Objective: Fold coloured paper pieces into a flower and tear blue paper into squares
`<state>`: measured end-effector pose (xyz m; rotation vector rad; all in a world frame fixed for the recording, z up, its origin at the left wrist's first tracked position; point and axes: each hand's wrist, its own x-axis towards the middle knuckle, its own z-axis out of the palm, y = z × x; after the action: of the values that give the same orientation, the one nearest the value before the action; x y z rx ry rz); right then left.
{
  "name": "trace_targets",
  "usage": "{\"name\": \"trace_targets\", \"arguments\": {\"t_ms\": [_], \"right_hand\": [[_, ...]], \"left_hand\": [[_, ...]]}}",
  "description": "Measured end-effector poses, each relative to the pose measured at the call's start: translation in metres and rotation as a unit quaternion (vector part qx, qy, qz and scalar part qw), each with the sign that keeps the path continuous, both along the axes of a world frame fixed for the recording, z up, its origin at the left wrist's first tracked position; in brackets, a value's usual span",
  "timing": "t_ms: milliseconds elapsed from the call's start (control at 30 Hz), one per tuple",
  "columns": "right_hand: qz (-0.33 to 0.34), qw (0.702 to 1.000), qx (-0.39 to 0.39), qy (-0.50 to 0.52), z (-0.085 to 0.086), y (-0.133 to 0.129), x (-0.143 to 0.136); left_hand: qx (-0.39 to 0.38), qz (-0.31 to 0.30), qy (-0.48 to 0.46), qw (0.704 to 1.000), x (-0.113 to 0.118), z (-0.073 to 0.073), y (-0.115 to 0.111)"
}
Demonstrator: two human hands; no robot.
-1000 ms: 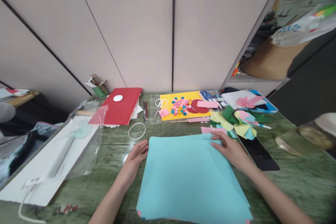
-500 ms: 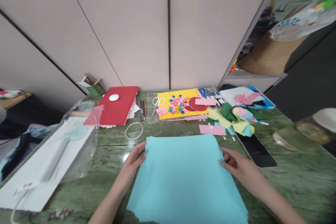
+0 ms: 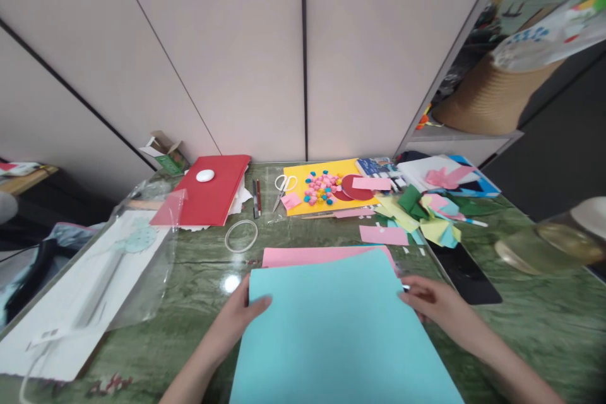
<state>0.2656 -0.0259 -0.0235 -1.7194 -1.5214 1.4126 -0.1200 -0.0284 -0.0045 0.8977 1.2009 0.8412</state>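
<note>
I am pulling the blue sheet toward me, left hand and right hand pinching its edges, so a pink sheet underneath is now showing.

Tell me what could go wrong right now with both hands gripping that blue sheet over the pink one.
1. The left hand has its thumb on top of the blue sheet; a tight pinch could crease that corner.
2. The pink sheet lies directly beneath, showing at the far edge, so it might drag along with the blue one.
3. The right hand sits near the black slab and the paper scraps; a wide sweep could knock them.
</note>
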Motion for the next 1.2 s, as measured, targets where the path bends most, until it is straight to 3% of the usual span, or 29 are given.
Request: {"name": "trace_targets", "arguments": {"t_ms": [133,233,300,400,500,600,667,700,767,867,933,1000,1200], "right_hand": [[0.079,0.995,-0.043,-0.046,0.007,-0.015,-0.003],[0.096,0.991,-0.029,-0.089,0.012,-0.016,-0.005],[0.079,0.981,0.035,-0.175,0.015,-0.009,-0.006],[0.044,0.941,0.164,-0.293,0.019,0.008,-0.012],[0.083,0.904,0.283,-0.309,0.016,0.026,-0.025],[0.136,0.867,0.335,-0.344,0.008,0.039,-0.037],[0.156,0.856,0.333,-0.363,0.003,0.042,-0.042],[0.16,0.855,0.328,-0.368,0.001,0.043,-0.042],[0.166,0.855,0.319,-0.374,0.0,0.042,-0.042],[0.177,0.855,0.308,-0.378,0.003,0.042,-0.04],[0.183,0.855,0.309,-0.375,0.006,0.043,-0.04],[0.18,0.857,0.311,-0.37,0.009,0.044,-0.04],[0.178,0.866,0.299,-0.36,0.01,0.043,-0.041]], "left_hand": [[-0.003,0.024,-0.003,1.0,0.004,-0.002,-0.006],[-0.01,0.05,-0.008,0.999,0.006,-0.004,-0.002],[0.001,0.064,-0.001,0.998,0.008,-0.006,0.004],[0.021,0.091,0.021,0.995,0.013,-0.015,0.014],[0.042,0.094,0.05,0.993,0.017,-0.026,0.022],[0.083,0.072,0.112,0.988,0.017,-0.029,0.025],[0.165,0.064,0.211,0.961,0.017,-0.023,0.025],[0.22,0.06,0.275,0.934,0.017,-0.018,0.024],[0.326,0.034,0.409,0.852,0.019,-0.007,0.024],[0.382,-0.102,0.507,0.766,0.025,0.001,0.029],[0.38,-0.174,0.526,0.741,0.031,0.0,0.034],[0.374,-0.205,0.537,0.728,0.036,-0.004,0.04],[0.375,-0.205,0.548,0.719,0.04,-0.007,0.043]]}}
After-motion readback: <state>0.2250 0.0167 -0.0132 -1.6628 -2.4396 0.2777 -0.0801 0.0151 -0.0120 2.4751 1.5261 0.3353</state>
